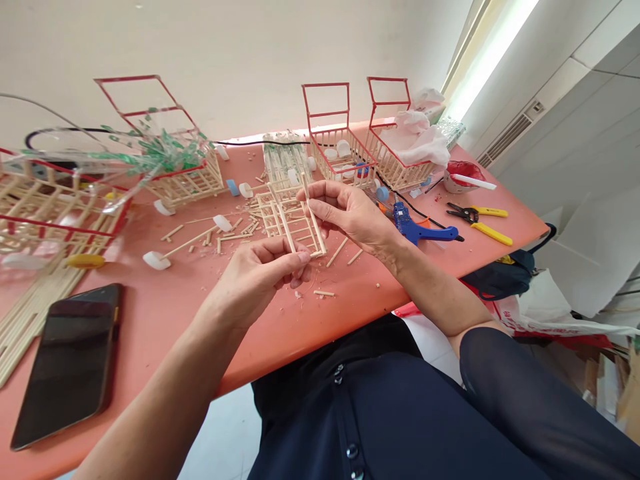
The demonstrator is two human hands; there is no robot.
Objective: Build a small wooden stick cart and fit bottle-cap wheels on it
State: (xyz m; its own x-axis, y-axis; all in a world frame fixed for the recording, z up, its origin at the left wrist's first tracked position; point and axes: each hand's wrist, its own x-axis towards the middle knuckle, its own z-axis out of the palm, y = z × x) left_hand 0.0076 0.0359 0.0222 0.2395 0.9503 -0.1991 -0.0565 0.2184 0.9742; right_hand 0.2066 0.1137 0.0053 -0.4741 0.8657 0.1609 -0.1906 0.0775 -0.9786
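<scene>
A small frame of pale wooden sticks [283, 217] is held up between my two hands over the table's front part. My left hand [267, 263] pinches its near left corner between thumb and fingers. On the right side, my right hand [345, 210] grips an upright stick of the same frame. Behind and below lies a ladder-like lattice of sticks [273, 223], partly hidden by the frame and hands. Short cut sticks [336, 253] are scattered around on the orange-red table [260, 340].
Stick-built carts [187, 187] with red edges stand along the wall. To the right lie a blue glue gun [420, 230], yellow-handled pliers [485, 220] and a red-stained cup [463, 177]. A phone [70, 360] and long sticks [35, 313] lie left.
</scene>
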